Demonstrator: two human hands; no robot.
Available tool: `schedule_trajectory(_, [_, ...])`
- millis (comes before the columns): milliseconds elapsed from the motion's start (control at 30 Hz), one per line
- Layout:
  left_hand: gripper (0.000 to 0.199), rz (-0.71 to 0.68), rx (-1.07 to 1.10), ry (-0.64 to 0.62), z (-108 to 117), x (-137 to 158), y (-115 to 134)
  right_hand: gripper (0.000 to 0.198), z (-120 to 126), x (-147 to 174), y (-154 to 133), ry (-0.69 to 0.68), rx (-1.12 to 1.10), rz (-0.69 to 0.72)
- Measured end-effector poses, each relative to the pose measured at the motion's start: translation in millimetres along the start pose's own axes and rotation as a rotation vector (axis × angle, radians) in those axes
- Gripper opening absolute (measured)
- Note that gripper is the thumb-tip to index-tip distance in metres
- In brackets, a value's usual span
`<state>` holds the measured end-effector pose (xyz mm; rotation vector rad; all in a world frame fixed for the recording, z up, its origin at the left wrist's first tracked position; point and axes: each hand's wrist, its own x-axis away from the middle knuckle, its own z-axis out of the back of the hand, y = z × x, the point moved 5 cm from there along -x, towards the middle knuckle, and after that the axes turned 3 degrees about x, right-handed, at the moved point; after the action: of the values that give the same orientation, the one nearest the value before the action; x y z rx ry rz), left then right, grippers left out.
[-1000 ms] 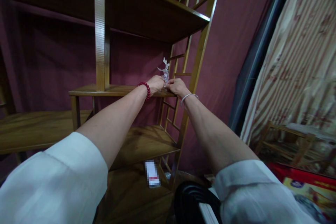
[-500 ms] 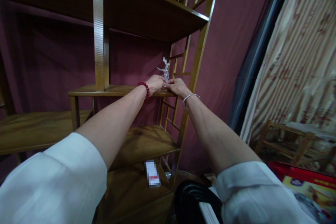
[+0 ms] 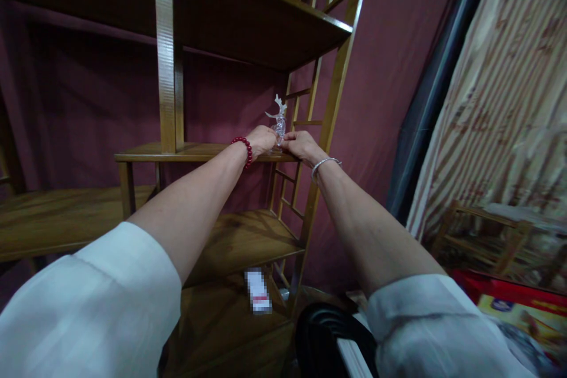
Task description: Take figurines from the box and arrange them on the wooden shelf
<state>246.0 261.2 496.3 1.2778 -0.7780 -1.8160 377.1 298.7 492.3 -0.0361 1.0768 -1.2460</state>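
Note:
A clear, glass-like deer figurine (image 3: pixel 279 121) with pale branching antlers stands upright at the right end of the middle wooden shelf (image 3: pixel 199 153). My left hand (image 3: pixel 262 139), with a red bead bracelet at the wrist, is closed at the figurine's left side. From the right, my right hand (image 3: pixel 299 144) pinches at its lower part; a silver bangle circles that wrist. Both hands are just above the shelf's front edge. The fingers cover much of the figurine's base, so its contact with the board is hidden.
A wooden upright (image 3: pixel 165 59) rises left of my hands, and a lattice side frame (image 3: pixel 341 77) stands right. An upper shelf (image 3: pixel 266 6) hangs overhead. Below lie a blurred white packet (image 3: pixel 257 292) and a black round container (image 3: pixel 325 331). A striped curtain (image 3: pixel 496 100) hangs far right.
The hands and figurine stay almost in place. My right wrist has shifted slightly to the right, and its bangle sits a little differently.

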Motion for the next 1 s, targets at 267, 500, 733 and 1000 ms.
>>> schedule_trajectory(267, [0.010,0.001,0.030,-0.018,0.5,3.0,3.0,0.017,1.6,2.9,-1.8,0.001,-0.037,0.005])
schedule_trajectory(500, [0.009,0.020,0.040,-0.047,-1.6,4.9,4.4,0.017,1.7,4.3,-3.1,-0.017,-0.087,0.008])
schedule_trajectory(733, [0.009,0.031,0.073,-0.039,-1.2,3.5,3.4,0.020,0.9,4.9,-3.5,-0.009,-0.077,-0.028])
schedule_trajectory(1000, [0.011,0.033,0.066,-0.046,-0.7,4.6,3.6,0.020,1.6,3.8,-2.5,0.006,-0.054,-0.001])
